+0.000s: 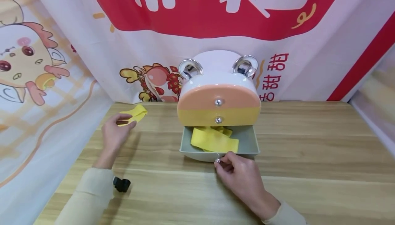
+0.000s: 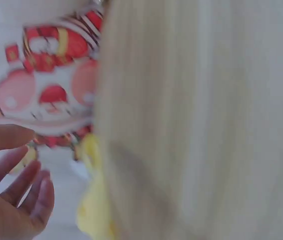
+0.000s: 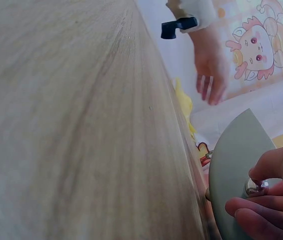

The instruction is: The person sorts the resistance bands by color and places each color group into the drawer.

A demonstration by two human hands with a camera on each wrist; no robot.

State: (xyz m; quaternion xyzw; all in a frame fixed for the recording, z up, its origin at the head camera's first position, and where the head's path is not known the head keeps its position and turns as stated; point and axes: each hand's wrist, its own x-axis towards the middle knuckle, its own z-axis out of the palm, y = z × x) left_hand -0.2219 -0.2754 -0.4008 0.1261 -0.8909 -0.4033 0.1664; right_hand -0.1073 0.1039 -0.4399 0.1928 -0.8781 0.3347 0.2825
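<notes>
A small frog-shaped cabinet (image 1: 218, 69) stands against the back cloth, its pale green bottom drawer (image 1: 183, 142) pulled out. Between thumb and fingers, my right hand (image 1: 242, 175) pinches that drawer's silver knob (image 3: 255, 187). Folded yellow fabric (image 1: 213, 141) lies inside the drawer. To the left, my left hand (image 1: 115, 132) hovers over another piece of yellow fabric (image 1: 139, 112) on the table. Its thumb and fingers (image 2: 31, 187) are apart with nothing between them, and the fabric (image 2: 95, 205) lies beyond them in the left wrist view.
The wooden table (image 1: 308, 142) meets a printed cloth backdrop (image 1: 222, 19) behind the cabinet and a printed side cloth (image 1: 40, 91) on the left. Two upper drawers, orange (image 1: 197, 98) and yellow (image 1: 197, 117), are closed. A black clip (image 1: 121, 184) sits at the left cuff.
</notes>
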